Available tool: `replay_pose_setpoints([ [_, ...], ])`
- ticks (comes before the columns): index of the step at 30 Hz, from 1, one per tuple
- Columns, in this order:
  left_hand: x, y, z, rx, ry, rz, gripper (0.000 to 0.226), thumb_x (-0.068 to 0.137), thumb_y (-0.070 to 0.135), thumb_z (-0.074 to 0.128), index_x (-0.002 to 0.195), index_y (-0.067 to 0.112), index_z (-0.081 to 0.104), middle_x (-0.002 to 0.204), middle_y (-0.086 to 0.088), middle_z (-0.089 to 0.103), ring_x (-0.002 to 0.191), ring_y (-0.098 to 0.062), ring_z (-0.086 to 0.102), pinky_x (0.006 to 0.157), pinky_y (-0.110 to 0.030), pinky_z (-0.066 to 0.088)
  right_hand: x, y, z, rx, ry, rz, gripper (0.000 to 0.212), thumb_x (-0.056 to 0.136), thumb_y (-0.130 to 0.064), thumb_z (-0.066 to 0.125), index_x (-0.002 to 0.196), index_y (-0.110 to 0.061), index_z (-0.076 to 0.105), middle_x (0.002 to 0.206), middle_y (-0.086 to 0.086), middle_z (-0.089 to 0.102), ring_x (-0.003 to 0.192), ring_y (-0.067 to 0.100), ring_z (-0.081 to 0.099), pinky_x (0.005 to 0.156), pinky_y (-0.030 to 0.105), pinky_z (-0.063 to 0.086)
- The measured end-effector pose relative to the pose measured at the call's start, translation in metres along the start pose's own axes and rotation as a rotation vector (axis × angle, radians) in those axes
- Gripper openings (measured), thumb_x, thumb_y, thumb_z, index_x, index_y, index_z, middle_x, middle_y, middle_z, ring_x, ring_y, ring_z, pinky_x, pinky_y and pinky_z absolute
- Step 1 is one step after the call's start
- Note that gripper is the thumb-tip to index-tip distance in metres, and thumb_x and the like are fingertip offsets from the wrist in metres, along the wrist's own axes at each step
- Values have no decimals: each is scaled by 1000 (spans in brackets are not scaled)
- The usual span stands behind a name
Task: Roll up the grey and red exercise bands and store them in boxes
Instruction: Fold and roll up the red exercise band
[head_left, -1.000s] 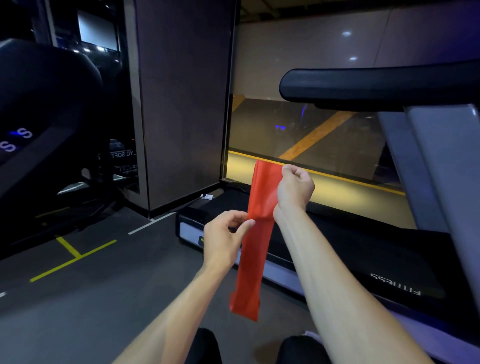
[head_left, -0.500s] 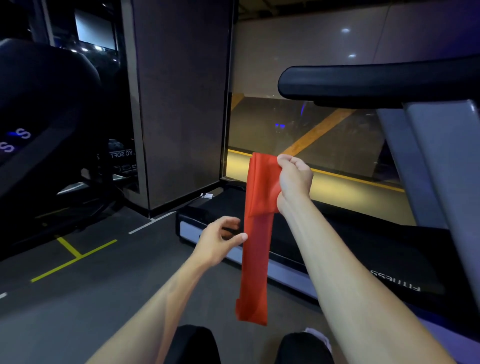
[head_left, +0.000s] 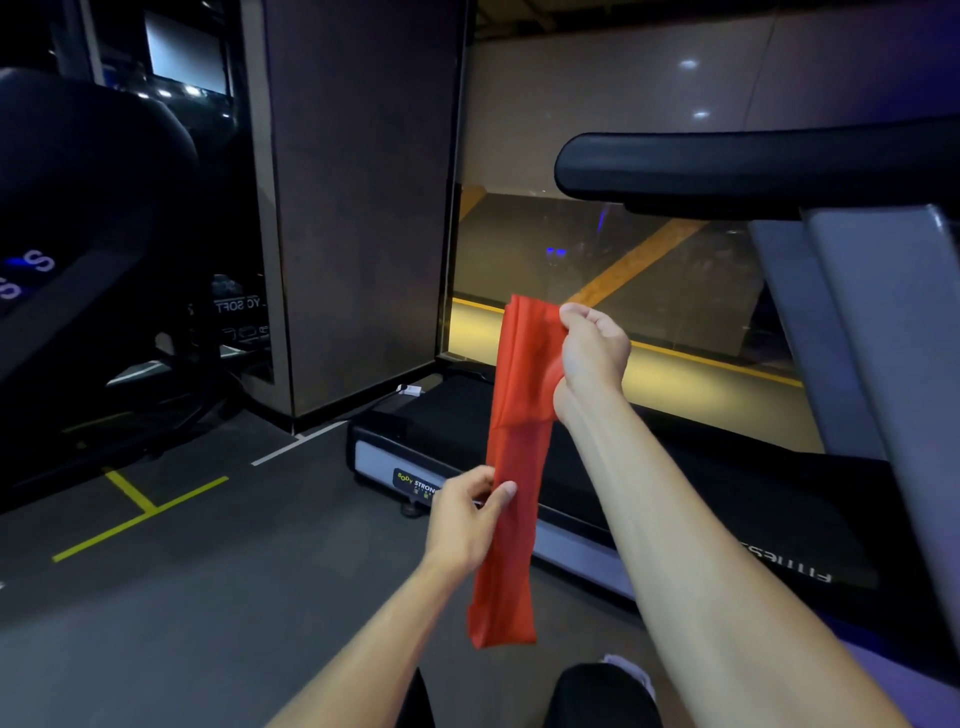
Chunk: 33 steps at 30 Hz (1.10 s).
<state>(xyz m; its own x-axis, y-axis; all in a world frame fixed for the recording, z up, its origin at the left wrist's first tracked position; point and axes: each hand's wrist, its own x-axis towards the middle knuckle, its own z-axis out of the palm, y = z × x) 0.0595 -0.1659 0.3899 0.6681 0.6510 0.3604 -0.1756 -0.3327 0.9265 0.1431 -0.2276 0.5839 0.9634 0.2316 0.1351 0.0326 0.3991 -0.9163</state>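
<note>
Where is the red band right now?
The red band hangs mid-frame, its top gripped by the right hand, its middle pinched by the left hand, before the treadmill.

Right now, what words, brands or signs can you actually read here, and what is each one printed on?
"BODY STRONG": label on the front end of the treadmill base; the smaller print under it is too small to read.
"FITNESS": on the treadmill's side rail, seen upside down and partly cut off.
"YG SOFT": on dark equipment in the back; blurred, uncertain.
"S" shapes: glowing on the left machine; incomplete.

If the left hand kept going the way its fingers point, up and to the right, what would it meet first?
The left hand already pinches the red band. Past the band, the right forearm looks likeliest, though depth is unclear from this single view.
</note>
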Motion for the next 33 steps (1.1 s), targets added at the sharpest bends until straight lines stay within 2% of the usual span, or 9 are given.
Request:
replay_pose_setpoints([
  [5, 4, 3, -5, -125, -2, -23, 10, 99, 12, 64, 98, 9, 74, 93, -6, 79, 88, -18, 73, 88, -45, 57, 4, 0, -4, -1, -14, 22, 12, 94, -14, 66, 86, -21, 72, 103, 4, 74, 104, 24, 68, 97, 41, 55],
  [9, 9, -5, -8, -136, 73, -45, 3, 99, 23, 64, 102, 22, 64, 72, -8, 72, 68, -23, 61, 74, -47, 54, 5, 1, -4, -16, -27, 26, 10, 95, -16, 66, 88, -22, 72, 103, 3, 74, 104, 23, 68, 97, 42, 55],
  [12, 16, -13, -11, -87, 53, -94, 28, 97, 32, 65, 119, 28, 48, 66, -2, 67, 66, -21, 58, 76, -49, 52, 4, 1, -1, -2, -41, 31, 11, 94, -14, 67, 86, -21, 71, 105, 6, 74, 106, 25, 68, 100, 44, 55],
  [15, 19, -8, -13, -95, -45, -109, 41, 101, 26, 63, 136, 31, 42, 72, -4, 71, 68, -17, 60, 65, -29, 47, 4, -1, 1, -4, -59, 30, 11, 93, -14, 68, 85, -21, 71, 104, 6, 74, 106, 26, 68, 101, 46, 54],
  [18, 23, -1, -15, -148, -104, -144, 20, 103, 18, 59, 123, 18, 60, 73, -12, 63, 72, -25, 56, 63, -32, 44, 3, -3, 1, -20, -76, 22, 10, 94, -16, 67, 87, -21, 71, 105, 5, 74, 106, 25, 68, 101, 46, 54],
  [21, 25, -2, -15, -198, -72, -171, 10, 103, 18, 58, 97, 21, 66, 77, -19, 58, 73, -32, 52, 63, -40, 40, 2, -4, 0, -22, -74, 16, 10, 94, -16, 67, 87, -22, 71, 105, 5, 74, 106, 25, 68, 102, 47, 54],
  [25, 20, -4, -14, -154, -56, -143, 13, 104, 18, 57, 100, 10, 67, 79, -23, 68, 72, -32, 62, 68, -49, 50, 1, -4, 0, -24, -55, 19, 10, 94, -15, 68, 86, -22, 72, 105, 4, 74, 107, 25, 67, 102, 47, 53],
  [28, 15, -5, -13, -97, -28, -110, 17, 103, 20, 58, 99, 10, 71, 86, -14, 77, 80, -34, 74, 81, -56, 58, 0, -3, -1, -21, -47, 18, 11, 94, -14, 68, 85, -21, 72, 104, 4, 74, 107, 25, 67, 102, 47, 53],
  [33, 13, -6, -19, 177, -2, -23, 40, 87, 60, 54, 87, 24, 72, 78, -1, 75, 79, -27, 73, 77, -49, 58, 0, -3, -3, -17, -27, 23, 12, 94, -14, 68, 85, -21, 72, 103, 5, 74, 104, 24, 68, 101, 45, 54],
])
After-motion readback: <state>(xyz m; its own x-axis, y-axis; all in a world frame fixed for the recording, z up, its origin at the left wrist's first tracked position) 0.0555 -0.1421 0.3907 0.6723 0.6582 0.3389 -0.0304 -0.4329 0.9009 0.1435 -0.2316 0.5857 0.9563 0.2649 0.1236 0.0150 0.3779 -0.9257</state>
